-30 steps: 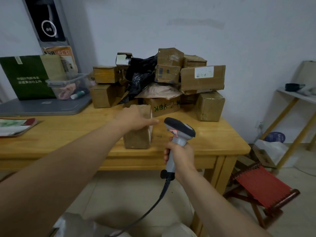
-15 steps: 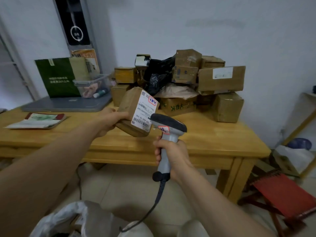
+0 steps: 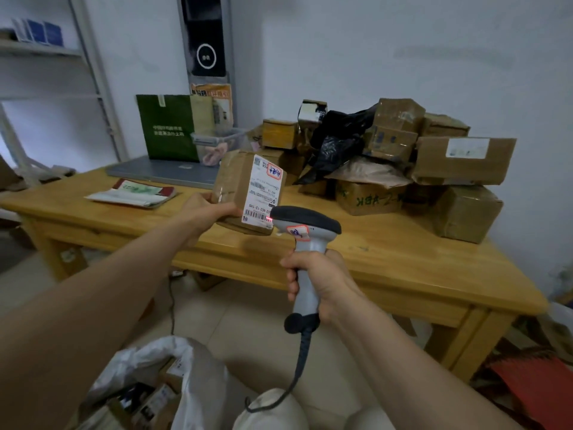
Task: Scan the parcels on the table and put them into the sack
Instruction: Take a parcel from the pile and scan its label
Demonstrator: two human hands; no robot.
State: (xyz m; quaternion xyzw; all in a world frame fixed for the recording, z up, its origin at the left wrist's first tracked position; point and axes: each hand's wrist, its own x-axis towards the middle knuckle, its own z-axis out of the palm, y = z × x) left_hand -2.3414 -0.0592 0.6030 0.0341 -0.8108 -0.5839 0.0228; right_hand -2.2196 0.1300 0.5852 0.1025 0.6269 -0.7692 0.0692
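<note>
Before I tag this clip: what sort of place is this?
Probably a small parcel pickup or sorting room. A heap of cardboard parcels sits on a table, the right hand aims a barcode scanner at a labelled box in the left hand, and a sack on the floor holds more parcels.

The bare left arm reaches forward from the lower left, and the left hand (image 3: 208, 209) grips a cardboard parcel (image 3: 235, 187) by its near lower corner, thumb lying along the bottom of the side facing the camera. The bare right arm comes in from the lower right with the wrist about straight. The right hand (image 3: 319, 282) is wrapped round the handle of a barcode scanner (image 3: 305, 223), fingers (image 3: 291, 276) curled across its left side.
</note>
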